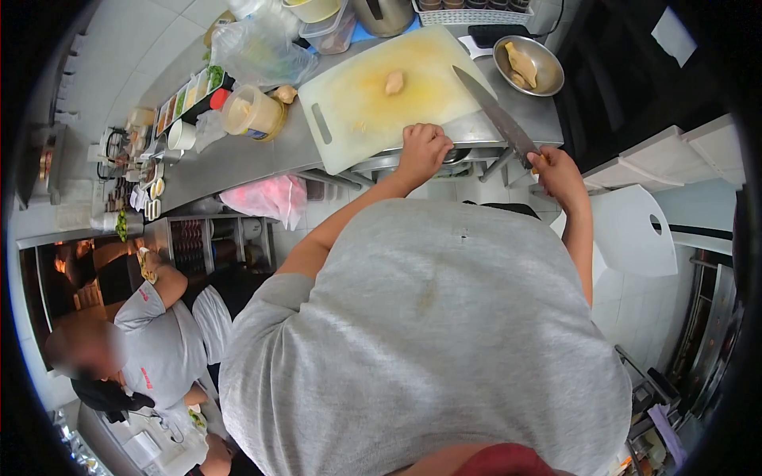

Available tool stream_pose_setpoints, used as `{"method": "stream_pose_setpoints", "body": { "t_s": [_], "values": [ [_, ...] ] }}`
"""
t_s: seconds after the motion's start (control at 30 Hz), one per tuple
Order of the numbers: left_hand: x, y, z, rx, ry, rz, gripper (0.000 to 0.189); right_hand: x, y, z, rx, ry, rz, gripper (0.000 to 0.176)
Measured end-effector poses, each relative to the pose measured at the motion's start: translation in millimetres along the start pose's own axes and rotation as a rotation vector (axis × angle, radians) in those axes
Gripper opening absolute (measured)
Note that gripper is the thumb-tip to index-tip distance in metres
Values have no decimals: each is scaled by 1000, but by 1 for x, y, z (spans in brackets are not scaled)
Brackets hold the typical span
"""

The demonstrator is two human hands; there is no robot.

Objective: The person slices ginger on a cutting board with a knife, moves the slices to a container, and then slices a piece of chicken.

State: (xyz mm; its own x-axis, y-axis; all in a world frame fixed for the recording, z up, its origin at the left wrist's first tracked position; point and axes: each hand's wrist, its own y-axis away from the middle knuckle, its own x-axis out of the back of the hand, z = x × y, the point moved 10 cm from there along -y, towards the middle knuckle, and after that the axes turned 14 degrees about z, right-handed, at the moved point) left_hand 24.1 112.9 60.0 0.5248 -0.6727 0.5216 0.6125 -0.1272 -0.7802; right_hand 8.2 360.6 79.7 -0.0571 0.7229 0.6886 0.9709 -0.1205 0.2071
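Observation:
In the head view my right hand (559, 172) grips the handle of a large kitchen knife (500, 115). The blade points up and left, with its tip over the right edge of a white cutting board (333, 91). My left hand (425, 151) is at the board's near edge with its fingers curled in; what they close on, if anything, is hidden. A small piece of pale meat (394, 82) lies on the yellow-stained middle of the board. At the board's left, a cut-out handle shows.
A steel bowl (549, 57) with yellowish meat pieces stands right of the board. To the left are a plastic tub (252, 115), a clear plastic bag (266, 51) and a tray of condiments (186, 95). A co-worker (171, 345) stands at the lower left; a white chair (635, 234) is at right.

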Motion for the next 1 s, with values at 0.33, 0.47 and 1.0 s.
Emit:
{"method": "stream_pose_setpoints", "body": {
  "t_s": [0.33, 0.47, 1.0],
  "values": [
    [-12, -3, 5, -23, -17, -54, 9, -1, -2, 7, -7, 11, -8, 31],
    [-17, -15, 11, -41, 16, 39, 9, 1, 3, 3, -27, 15, -27, 30],
    [34, -20, -50, 228, -386, 130, 7, -11, -6, 2, 31, -24, -39, 31]
  ]
}}
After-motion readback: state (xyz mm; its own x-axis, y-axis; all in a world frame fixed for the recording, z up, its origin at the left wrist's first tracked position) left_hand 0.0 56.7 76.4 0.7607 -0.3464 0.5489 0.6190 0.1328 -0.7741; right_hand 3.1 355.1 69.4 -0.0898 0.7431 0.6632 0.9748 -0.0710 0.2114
